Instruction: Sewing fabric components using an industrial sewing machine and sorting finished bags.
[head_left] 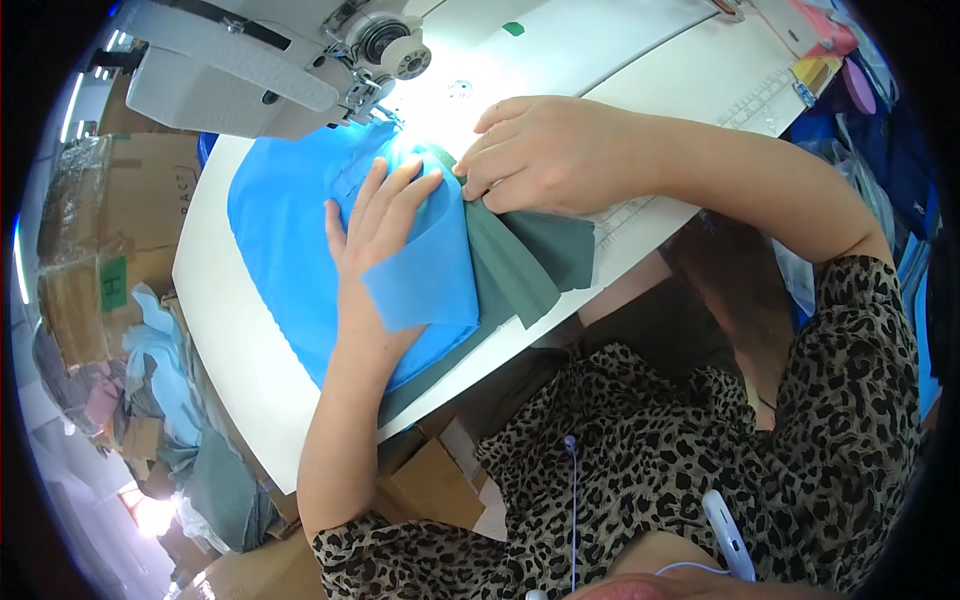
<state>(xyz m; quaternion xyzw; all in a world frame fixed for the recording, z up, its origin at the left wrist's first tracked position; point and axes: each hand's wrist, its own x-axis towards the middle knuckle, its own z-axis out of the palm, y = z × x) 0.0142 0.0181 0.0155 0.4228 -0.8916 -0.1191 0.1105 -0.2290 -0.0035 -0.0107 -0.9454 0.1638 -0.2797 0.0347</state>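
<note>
A bright blue piece of fabric (285, 220) lies on the white table, its upper edge under the needle area of the sewing machine (235, 75). My left hand (375, 240) rests on it with the fingers stretched out, and a loose blue flap falls over the wrist. Along the blue fabric's right side runs a dark green fabric (510, 265), partly folded into a strip. My right hand (550, 150) has its fingers bent and pinched on the green fabric, just right of the needle. Glare from the machine's lamp washes out the spot at the needle.
The white sewing table (240, 330) has its near edge close to my body. A small green scrap (513, 29) lies at the back. Cardboard boxes (130, 200) and a heap of cloth scraps (165, 360) stand left, below the table. Pink and blue items crowd the right edge.
</note>
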